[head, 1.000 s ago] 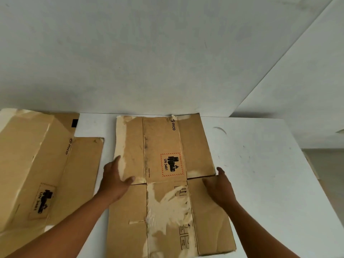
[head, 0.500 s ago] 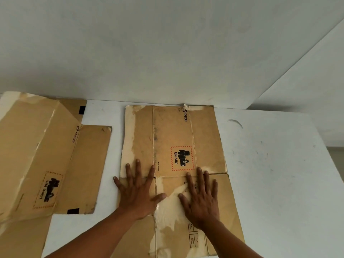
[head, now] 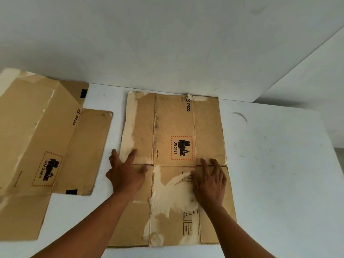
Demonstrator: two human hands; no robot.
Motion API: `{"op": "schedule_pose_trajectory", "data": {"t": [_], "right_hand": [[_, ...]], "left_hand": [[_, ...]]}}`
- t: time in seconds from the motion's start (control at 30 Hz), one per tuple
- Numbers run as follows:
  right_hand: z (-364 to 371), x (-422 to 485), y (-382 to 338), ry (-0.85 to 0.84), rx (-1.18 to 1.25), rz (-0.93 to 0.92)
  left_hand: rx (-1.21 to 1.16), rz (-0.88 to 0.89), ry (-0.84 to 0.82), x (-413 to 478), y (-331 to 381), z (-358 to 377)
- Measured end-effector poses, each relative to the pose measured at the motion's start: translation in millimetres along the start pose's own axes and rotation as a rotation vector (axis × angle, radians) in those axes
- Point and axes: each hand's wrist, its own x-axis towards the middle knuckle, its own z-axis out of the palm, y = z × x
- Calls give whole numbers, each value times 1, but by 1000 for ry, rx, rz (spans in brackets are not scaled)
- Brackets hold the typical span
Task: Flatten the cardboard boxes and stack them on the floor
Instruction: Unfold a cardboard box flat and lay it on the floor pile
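A flattened brown cardboard box (head: 173, 127) with a PICO mark and a red UN 3481 label lies flat on the white table (head: 279, 164), its far edge against the wall. My left hand (head: 125, 174) rests palm down on its left part, fingers spread over the left edge. On the right part, my right hand (head: 210, 181) presses flat beside the middle fold. A second cardboard box (head: 33, 138), with the same label, stands partly folded at the table's left, one flap lying flat.
A white wall (head: 167, 43) rises directly behind the table. The table's right edge (head: 333, 164) drops off toward a grey floor. Bare white tabletop lies to the right of the flattened box.
Both hands shifted outward from the centre of the box, the left toward its left edge, the right toward the right panel. The camera moved closer.
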Motion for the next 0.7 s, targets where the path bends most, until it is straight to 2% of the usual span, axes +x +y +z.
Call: {"op": "schedule_pose_trajectory", "data": {"t": [0.1, 0.27, 0.43, 0.57, 0.7], "right_hand": [[-14, 15, 17, -34, 49, 177], [-40, 42, 42, -115, 140, 210], [-58, 66, 87, -168, 250, 86], [-77, 88, 144, -233, 371, 15], [-97, 99, 212, -265, 438, -35]], "left_hand": [[-34, -84, -11, 3, 10, -8], [-100, -199, -15, 5, 20, -14], [-265, -280, 27, -22, 35, -6], [-510, -421, 45, -71, 69, 17], [-651, -397, 21, -120, 118, 41]]}}
